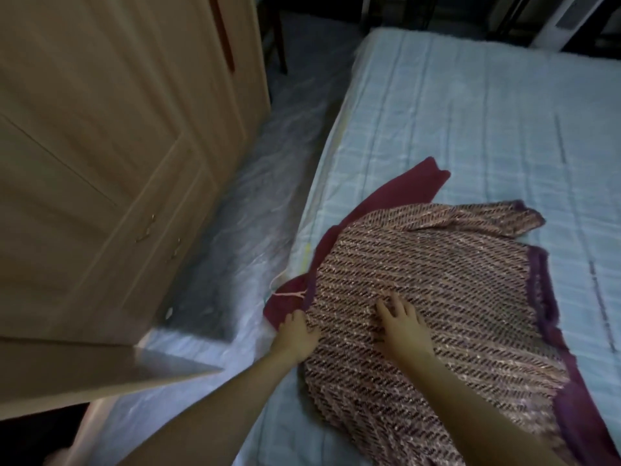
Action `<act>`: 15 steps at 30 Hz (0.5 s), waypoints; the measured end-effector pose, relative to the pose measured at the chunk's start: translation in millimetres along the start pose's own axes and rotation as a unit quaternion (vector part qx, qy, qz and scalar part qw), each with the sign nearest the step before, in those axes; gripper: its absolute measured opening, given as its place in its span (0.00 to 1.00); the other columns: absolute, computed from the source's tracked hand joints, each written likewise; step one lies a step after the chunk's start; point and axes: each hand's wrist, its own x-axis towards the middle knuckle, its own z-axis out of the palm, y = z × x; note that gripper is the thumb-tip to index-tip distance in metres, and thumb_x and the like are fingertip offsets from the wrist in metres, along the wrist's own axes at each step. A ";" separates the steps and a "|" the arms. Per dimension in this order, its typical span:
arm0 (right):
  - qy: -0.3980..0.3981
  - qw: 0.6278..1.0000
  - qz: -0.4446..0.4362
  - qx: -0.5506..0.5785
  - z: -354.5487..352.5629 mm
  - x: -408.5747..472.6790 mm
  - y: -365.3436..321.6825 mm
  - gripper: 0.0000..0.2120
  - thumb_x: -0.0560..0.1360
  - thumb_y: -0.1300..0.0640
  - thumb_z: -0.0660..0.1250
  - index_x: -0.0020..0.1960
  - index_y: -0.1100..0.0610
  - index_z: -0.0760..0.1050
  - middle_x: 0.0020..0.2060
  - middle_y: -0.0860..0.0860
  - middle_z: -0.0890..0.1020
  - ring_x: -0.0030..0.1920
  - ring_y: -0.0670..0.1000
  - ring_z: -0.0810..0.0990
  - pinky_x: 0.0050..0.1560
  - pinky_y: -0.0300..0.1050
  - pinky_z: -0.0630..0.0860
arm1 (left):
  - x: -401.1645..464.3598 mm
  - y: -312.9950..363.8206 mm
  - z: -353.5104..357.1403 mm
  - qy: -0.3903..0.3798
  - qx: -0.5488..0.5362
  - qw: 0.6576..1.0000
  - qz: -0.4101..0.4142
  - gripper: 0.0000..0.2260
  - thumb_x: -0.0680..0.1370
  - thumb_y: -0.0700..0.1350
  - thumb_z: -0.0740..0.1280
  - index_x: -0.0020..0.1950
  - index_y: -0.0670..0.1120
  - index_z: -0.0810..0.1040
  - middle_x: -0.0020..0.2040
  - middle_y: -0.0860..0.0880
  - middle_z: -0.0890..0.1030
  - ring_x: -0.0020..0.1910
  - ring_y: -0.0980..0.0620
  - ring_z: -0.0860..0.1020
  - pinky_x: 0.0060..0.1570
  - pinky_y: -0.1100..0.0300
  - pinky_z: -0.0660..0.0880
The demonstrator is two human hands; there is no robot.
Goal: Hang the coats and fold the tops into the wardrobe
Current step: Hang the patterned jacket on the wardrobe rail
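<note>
Pale wood of the wardrobe (111,156) fills your left side; its doors are closed, and two small metal handles (161,237) show on the lower panels. Between the wardrobe and the bed (470,112) runs a narrow strip covered with shiny plastic sheet (268,183), so the way from the bed to the doors is tight. At the far end of this strip you can see a dark chair leg (279,38), and something white stands behind the bed at top right, too blurred to name. You have two garments on the light blue checked bedcover: one knitted top (453,290) with pink and dark diagonal stripes and a purple border, spread flat near the left edge of the bed, and one dark red garment (396,193) under it, showing out at the far side and at the near left corner. One thin pink thread (290,293) lies on that red corner. Your left hand (295,334) is at the left edge of the knitted top with fingers bent down on the fabric; whether it pinches the fabric, I cannot tell. Your right hand (403,327) lies flat on the middle of the top, fingers spread and straight, pressing it, holding nothing. Both forearms reach forward from the lower edge.
</note>
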 end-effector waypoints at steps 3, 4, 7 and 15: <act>0.021 0.999 0.005 -0.025 30.1 4.3 -2.3 0.35 0.80 0.50 0.61 0.79 0.52 0.44 0.79 0.56 0.42 0.78 0.58 0.41 0.77 0.59 0.47 | 16.1 -18.6 24.4 0.013 -0.083 0.995 -0.054 0.20 0.73 0.52 0.69 0.59 0.42 0.72 0.58 0.42 0.76 0.59 0.42 0.76 0.58 0.51 0.74; 0.029 0.999 0.008 -0.026 30.9 6.0 -3.5 0.35 0.80 0.52 0.61 0.80 0.52 0.44 0.79 0.56 0.42 0.78 0.58 0.41 0.77 0.59 0.46 | 15.5 -18.9 27.0 0.028 -0.087 0.994 -0.055 0.19 0.73 0.50 0.70 0.59 0.41 0.73 0.57 0.42 0.76 0.58 0.42 0.76 0.58 0.52 0.73; 0.022 0.999 0.003 -0.035 24.4 9.3 -2.9 0.36 0.80 0.50 0.62 0.80 0.52 0.44 0.79 0.57 0.43 0.78 0.58 0.43 0.77 0.59 0.47 | 14.5 -16.0 29.3 0.055 -0.148 0.985 -0.070 0.16 0.73 0.46 0.72 0.56 0.43 0.73 0.56 0.42 0.76 0.56 0.42 0.76 0.57 0.52 0.74; -0.044 0.998 -0.015 -0.035 12.2 12.2 4.6 0.45 0.75 0.36 0.63 0.79 0.50 0.41 0.78 0.55 0.40 0.78 0.58 0.41 0.77 0.57 0.45 | 8.0 3.3 8.8 -0.043 -0.316 0.939 -0.128 0.10 0.72 0.47 0.75 0.45 0.46 0.75 0.44 0.47 0.81 0.40 0.52 0.77 0.41 0.59 0.72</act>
